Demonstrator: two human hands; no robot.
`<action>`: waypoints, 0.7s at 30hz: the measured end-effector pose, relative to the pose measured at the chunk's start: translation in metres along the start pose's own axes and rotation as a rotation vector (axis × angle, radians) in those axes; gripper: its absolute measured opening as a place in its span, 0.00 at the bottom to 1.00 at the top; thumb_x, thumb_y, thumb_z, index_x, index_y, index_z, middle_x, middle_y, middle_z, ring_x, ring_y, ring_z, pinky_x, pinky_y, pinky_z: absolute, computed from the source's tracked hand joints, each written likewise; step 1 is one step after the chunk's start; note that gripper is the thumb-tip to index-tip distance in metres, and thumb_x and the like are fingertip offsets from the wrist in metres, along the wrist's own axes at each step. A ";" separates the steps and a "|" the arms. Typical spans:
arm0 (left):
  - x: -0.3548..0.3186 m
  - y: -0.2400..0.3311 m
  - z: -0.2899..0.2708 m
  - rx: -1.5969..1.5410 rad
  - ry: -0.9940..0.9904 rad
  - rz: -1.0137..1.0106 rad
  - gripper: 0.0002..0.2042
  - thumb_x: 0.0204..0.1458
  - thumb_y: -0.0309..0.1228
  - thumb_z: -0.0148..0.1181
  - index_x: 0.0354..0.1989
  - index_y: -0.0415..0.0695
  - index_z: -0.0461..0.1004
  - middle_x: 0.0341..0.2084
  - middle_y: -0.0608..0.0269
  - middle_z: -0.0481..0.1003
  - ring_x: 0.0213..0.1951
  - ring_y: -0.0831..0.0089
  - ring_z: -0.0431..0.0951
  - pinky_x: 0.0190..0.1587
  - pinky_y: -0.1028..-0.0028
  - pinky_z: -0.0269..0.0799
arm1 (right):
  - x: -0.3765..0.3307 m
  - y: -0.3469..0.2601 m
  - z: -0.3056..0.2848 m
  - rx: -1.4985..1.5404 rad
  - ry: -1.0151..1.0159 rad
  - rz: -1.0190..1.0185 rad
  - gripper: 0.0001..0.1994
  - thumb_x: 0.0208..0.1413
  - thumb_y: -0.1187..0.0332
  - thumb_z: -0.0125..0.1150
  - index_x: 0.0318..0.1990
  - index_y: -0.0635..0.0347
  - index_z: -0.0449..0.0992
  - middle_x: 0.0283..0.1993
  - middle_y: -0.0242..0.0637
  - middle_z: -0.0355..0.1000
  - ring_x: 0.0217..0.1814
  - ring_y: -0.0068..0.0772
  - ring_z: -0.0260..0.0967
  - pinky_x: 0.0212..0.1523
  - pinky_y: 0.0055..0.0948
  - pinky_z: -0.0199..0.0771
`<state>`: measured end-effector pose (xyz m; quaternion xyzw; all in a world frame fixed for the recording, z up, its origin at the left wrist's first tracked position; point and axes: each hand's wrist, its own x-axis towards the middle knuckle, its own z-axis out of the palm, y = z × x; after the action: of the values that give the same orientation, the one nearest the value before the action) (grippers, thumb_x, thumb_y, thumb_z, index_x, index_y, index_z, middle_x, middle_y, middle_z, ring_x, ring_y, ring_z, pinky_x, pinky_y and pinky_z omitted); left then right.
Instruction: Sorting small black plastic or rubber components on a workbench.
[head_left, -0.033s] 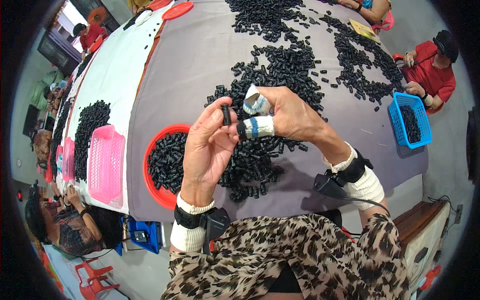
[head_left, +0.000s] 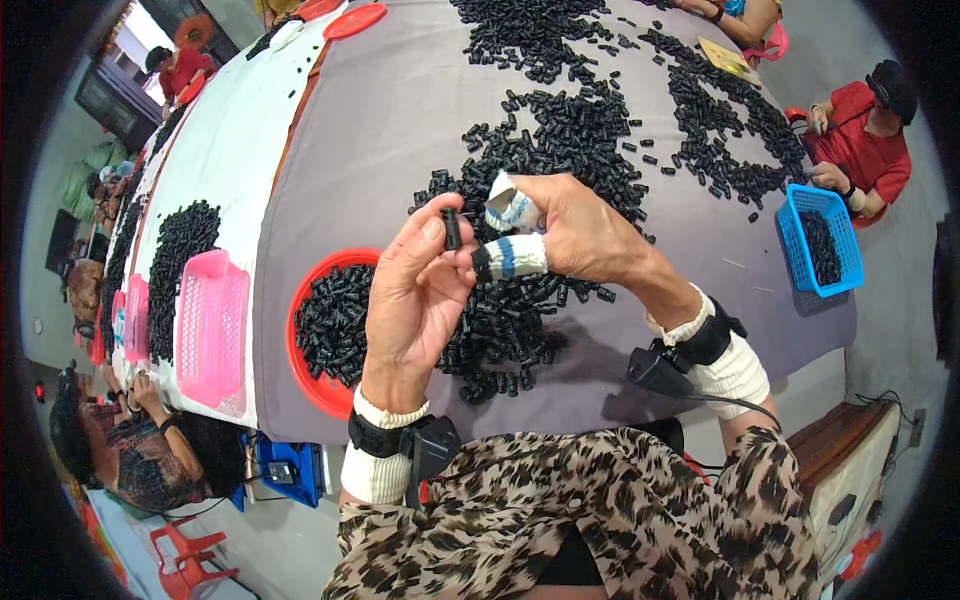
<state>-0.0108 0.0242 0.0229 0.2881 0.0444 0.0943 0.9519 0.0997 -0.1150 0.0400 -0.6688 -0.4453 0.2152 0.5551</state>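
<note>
Between the thumb and fingertips of my left hand [head_left: 412, 290], a small black ribbed plastic cylinder [head_left: 451, 229] is held upright. My right hand [head_left: 580, 225] is close beside it, with its fingers curled. White knit finger covers with blue stripes [head_left: 512, 256] are on two of its fingers, and a dark-tipped one touches the left fingers. Whatever the right hand may hold is hidden. Under both hands spreads a large heap of similar black cylinders [head_left: 545, 150]. Left of my left wrist stands a round red tray [head_left: 300, 352] filled with the same pieces.
A pink basket [head_left: 212, 330] stands on the white-covered table at left, beside another black pile [head_left: 182, 245]. At the right table edge is a blue basket [head_left: 850, 245] with black pieces. Co-workers [head_left: 868, 140] sit around the tables. Cables run from devices strapped at my wrists.
</note>
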 end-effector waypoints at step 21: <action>-0.003 -0.004 -0.002 -0.026 -0.022 0.007 0.13 0.54 0.27 0.50 0.46 0.35 0.66 0.33 0.59 0.73 0.37 0.75 0.74 0.42 0.75 0.72 | 0.012 -0.008 0.001 -0.221 -0.153 0.004 0.17 0.39 0.59 0.68 0.28 0.62 0.70 0.23 0.30 0.68 0.25 0.20 0.63 0.27 0.24 0.63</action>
<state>-0.0133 0.0212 0.0189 0.2768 0.0315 0.0951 0.9557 0.1022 -0.1041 0.0494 -0.7085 -0.5059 0.2161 0.4419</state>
